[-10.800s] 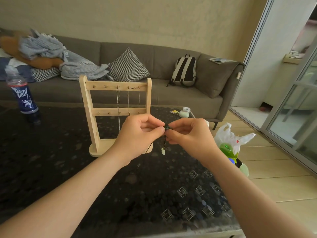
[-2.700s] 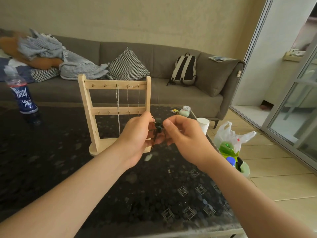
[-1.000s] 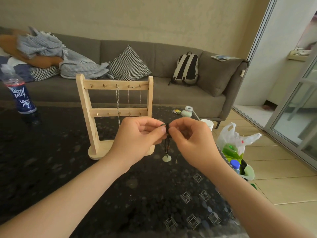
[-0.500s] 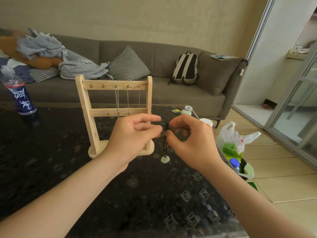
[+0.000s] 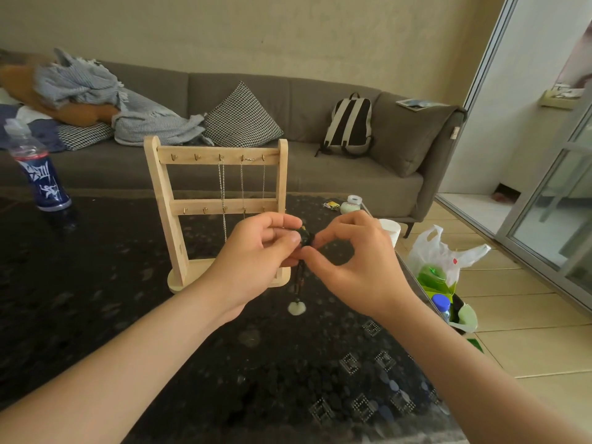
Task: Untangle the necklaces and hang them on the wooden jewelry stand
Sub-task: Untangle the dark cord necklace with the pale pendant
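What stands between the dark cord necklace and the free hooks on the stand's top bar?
Nothing visible. The left hand and right hand pinch the dark cord necklace before the wooden stand; its two top-left hooks are bare and unobstructed. Silver chains hang from hooks further right.

Dark speckled table (image 5: 96, 299), bearing a blue-labelled plastic bottle (image 5: 38, 174) at far left and a white paper cup (image 5: 390, 230) at its right edge. Grey sofa (image 5: 320, 174) behind, carrying a crumpled blue-grey blanket (image 5: 128, 120), an orange cushion (image 5: 80, 112), a houndstooth cushion (image 5: 242, 118) and a black-and-white backpack (image 5: 350, 123). White plastic bag (image 5: 442, 254) on the tiled floor, right.
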Demonstrator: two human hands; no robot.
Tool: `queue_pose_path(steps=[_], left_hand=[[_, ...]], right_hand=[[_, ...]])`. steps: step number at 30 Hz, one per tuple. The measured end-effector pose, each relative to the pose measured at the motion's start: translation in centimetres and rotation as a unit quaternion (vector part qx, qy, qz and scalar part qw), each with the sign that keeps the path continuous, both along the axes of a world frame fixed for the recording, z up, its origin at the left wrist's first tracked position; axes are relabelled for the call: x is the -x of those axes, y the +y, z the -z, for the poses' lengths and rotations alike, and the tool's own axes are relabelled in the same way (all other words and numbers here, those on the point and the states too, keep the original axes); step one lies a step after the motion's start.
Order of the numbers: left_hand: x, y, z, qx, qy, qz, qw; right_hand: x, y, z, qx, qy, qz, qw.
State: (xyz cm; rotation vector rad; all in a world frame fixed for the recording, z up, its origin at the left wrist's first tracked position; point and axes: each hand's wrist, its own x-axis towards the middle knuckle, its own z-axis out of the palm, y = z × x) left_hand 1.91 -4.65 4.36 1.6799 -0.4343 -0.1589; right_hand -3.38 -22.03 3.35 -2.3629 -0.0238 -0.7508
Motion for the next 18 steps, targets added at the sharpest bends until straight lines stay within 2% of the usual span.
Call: queue_pose_path(steps=[6, 11, 18], left_hand=[[-0.32, -0.13, 0.15, -0.021, 0.006, -0.023, 0.999], [-0.39, -0.71, -0.02, 0.117, 0.109, -0.024, 0.987], [-0.89, -0.55, 0.27, 0.128, 0.146, -0.054, 0.98]], right_hand=[[-0.28, -0.43, -0.18, -0.038, -0.004, -0.02, 0.999], [-0.13, -0.57, -0.33, -0.041, -0.002, -0.031, 0.999], [-0.1, -0.74, -0.08, -0.033, 0.036, -0.074, 0.996]])
